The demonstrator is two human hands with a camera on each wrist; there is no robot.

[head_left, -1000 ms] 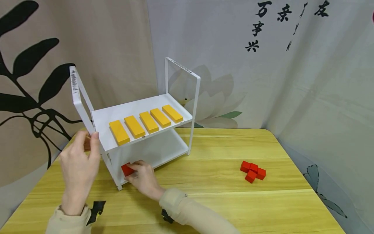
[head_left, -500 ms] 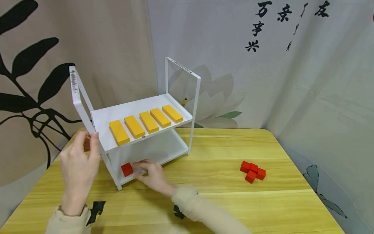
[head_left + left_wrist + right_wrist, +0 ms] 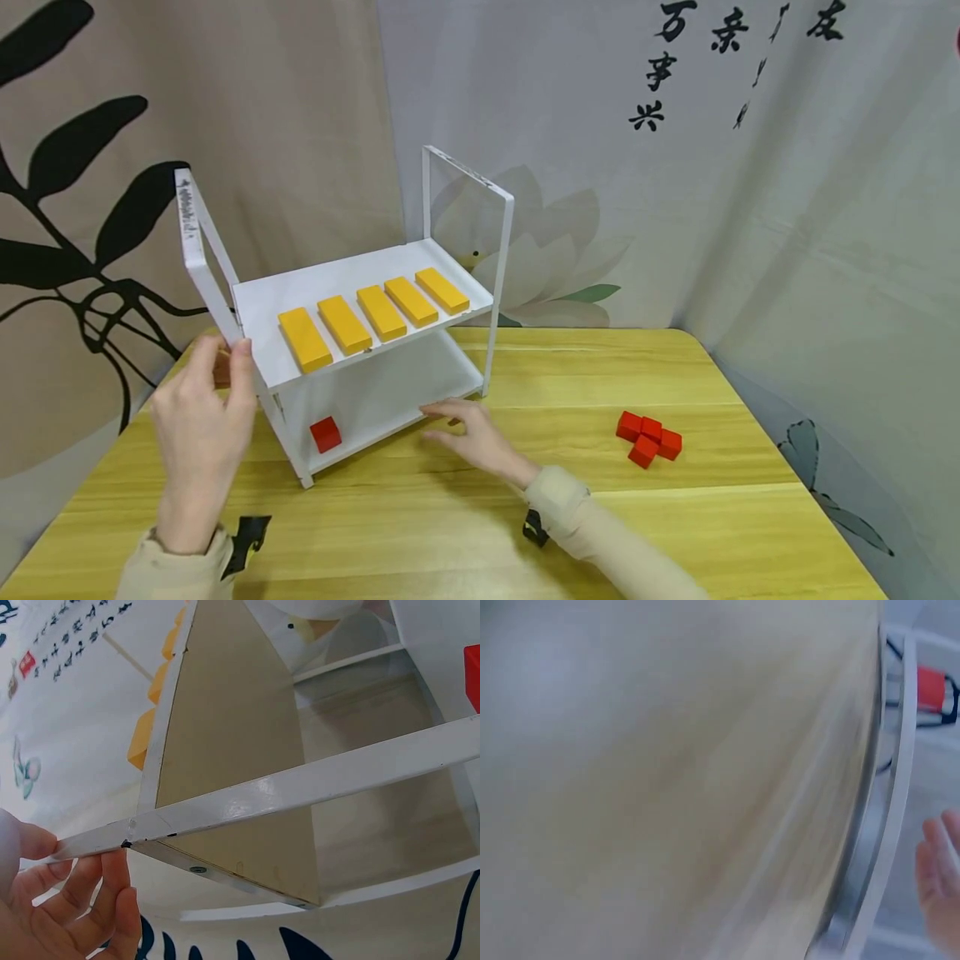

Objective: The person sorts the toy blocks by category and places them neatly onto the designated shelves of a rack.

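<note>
1. Head view: one white rack (image 3: pixel 330 275), its left upright pinched in your left hand (image 3: pixel 198 425); light bracing probably best, so nothing slides.
2. Your right hand (image 3: pixel 480 435), empty, thumb and fingers apart: give the lower shelf (image 3: pixel 390 387) clearance.
3. Five yellow blocks (image 3: pixel 381 313), upper shelf (image 3: pixel 352 265).
4. Red cubes (image 3: pixel 326 434), five: one on lower shelf, four clustered on table (image 3: pixel 562 375).

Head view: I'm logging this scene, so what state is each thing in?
White rack: upright on the wooden table.
Five yellow blocks: flat in a row on the upper tier.
Single red block: resting on the lower tier.
Four red blocks: bunched on the table.
Left hand: pinching the rack's left frame.
Right hand: holding nothing, fingers loose.
</note>
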